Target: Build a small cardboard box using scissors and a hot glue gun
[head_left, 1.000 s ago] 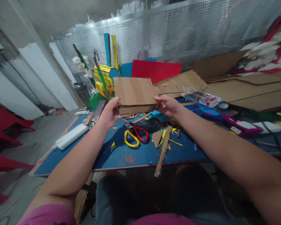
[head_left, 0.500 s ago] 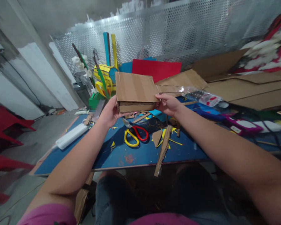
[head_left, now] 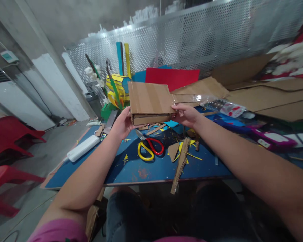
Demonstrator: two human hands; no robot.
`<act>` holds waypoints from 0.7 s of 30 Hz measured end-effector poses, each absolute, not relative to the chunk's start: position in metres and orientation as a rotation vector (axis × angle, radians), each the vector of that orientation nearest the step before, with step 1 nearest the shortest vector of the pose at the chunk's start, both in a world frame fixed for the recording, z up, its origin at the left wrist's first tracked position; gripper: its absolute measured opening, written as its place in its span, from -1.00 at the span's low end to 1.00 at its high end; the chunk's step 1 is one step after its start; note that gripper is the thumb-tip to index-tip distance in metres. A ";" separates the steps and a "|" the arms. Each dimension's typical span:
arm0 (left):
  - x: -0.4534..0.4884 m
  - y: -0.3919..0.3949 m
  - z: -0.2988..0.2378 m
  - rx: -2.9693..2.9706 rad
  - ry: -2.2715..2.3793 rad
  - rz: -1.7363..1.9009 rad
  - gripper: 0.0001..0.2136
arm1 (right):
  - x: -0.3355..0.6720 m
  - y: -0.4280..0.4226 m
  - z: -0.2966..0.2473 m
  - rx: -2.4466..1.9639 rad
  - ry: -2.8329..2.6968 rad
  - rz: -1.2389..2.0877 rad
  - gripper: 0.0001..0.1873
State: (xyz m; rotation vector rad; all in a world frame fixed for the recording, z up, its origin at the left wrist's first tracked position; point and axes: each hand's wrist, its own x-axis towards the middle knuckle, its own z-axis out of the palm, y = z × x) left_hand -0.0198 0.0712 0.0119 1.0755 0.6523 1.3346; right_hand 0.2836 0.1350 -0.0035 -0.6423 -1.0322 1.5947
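Both my hands hold a flat brown cardboard box (head_left: 150,101) in the air above the blue table (head_left: 151,168). My left hand (head_left: 122,125) grips its left end from below, fingers curled round the edge. Gripping its right end is my right hand (head_left: 186,114), thumb on top. The box is level, its open front edge facing me. Below it on the table lie scissors (head_left: 151,148) with one yellow and one red handle, amid cardboard scraps (head_left: 179,161) and yellow slivers.
Large cardboard sheets (head_left: 267,97) and a red sheet (head_left: 173,77) lie at the back and right. A yellow and green craft piece (head_left: 114,89) stands at the back left. A white bar (head_left: 83,152) rests on the table's left. Red plastic chairs (head_left: 10,134) stand at the far left.
Between the first two frames the box rose a little in both hands. The view has since shifted slightly right and down. My grip is unchanged.
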 end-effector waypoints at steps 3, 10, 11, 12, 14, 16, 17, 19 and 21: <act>-0.018 0.071 0.011 1.070 0.685 1.326 -0.58 | 0.282 0.133 -0.002 -0.650 -1.030 1.597 -0.76; -0.018 0.072 0.008 1.098 0.747 1.379 -0.60 | 0.281 0.130 0.000 -0.661 -1.049 1.593 -0.76; -0.017 0.072 0.009 1.107 0.746 1.377 -0.59 | 0.281 0.130 0.000 -0.662 -1.056 1.593 -0.76; -0.017 0.071 0.010 1.119 0.743 1.375 -0.59 | 0.282 0.130 0.000 -0.662 -1.066 1.592 -0.77; -0.016 0.069 0.011 1.137 0.736 1.377 -0.60 | 0.283 0.132 0.000 -0.662 -1.091 1.582 -0.76; -0.015 0.069 0.011 1.133 0.735 1.384 -0.62 | 0.285 0.134 -0.001 -0.652 -1.117 1.568 -0.72; -0.015 0.069 0.011 1.124 0.736 1.388 -0.64 | 0.286 0.135 -0.001 -0.643 -1.130 1.562 -0.68; -0.014 0.070 0.011 1.089 0.746 1.394 -0.66 | 0.287 0.137 -0.002 -0.624 -1.145 1.549 -0.60; -0.013 0.071 0.010 1.038 0.764 1.398 -0.66 | 0.286 0.138 -0.002 -0.631 -1.134 1.537 -0.54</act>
